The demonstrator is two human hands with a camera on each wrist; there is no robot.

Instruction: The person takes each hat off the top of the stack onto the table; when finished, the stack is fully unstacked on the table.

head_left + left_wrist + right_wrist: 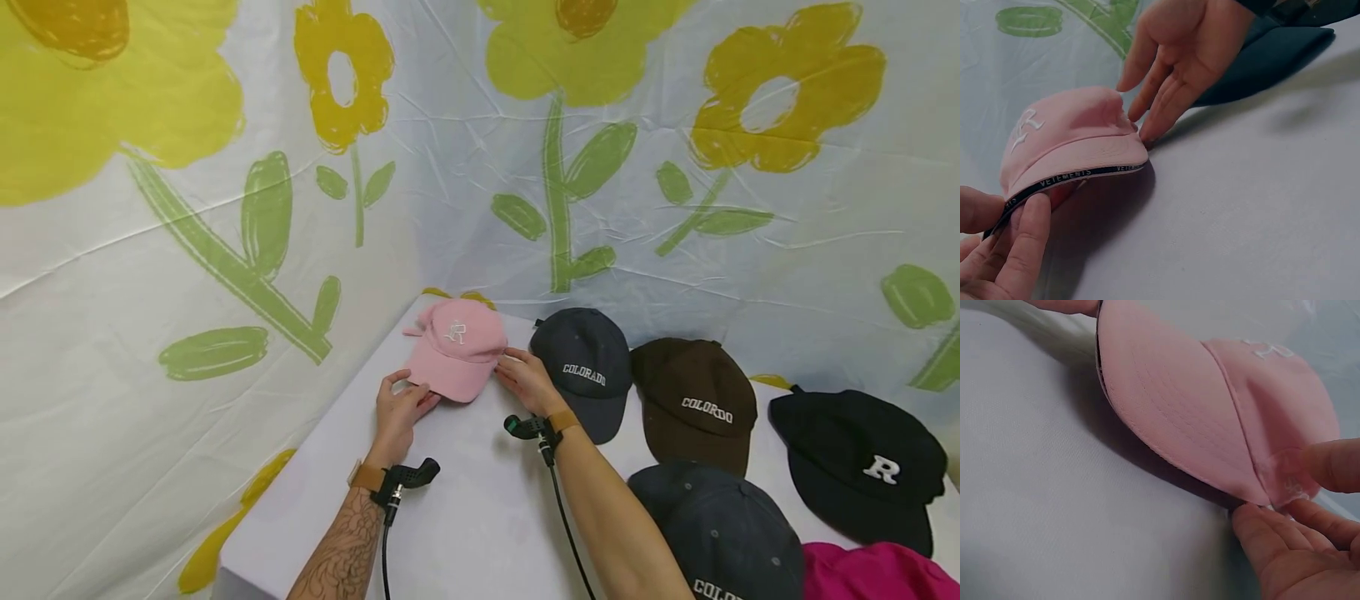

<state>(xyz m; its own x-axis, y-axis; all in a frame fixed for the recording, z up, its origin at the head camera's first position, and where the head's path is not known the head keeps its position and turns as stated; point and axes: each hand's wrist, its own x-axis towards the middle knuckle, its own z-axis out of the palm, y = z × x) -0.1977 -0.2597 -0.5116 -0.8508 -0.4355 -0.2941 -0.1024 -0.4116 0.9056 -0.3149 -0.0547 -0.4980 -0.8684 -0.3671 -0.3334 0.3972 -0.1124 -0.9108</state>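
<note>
A pink baseball cap [459, 342] with white embroidery on its front sits near the table's far left corner, brim toward me. In the left wrist view, a dark band lettered VETEMENTS runs along the brim's edge. My left hand [401, 412] pinches the brim at its left side, thumb above and fingers below. At the cap's right side, my right hand [531, 382] holds the lower edge where brim meets crown. In the right wrist view its thumb [1338, 465] lies against the puckered side of the crown, with the fingers lower down by the brim's corner. The cap's inside is mostly hidden.
Right of the pink cap lie a dark COLORADO cap [585, 367], a brown cap [693, 400] and a black cap [858, 467] with an R. Nearer are another dark cap [720, 525] and a magenta item [877, 575]. Flower-printed fabric [442, 167] hangs behind the white table [465, 517].
</note>
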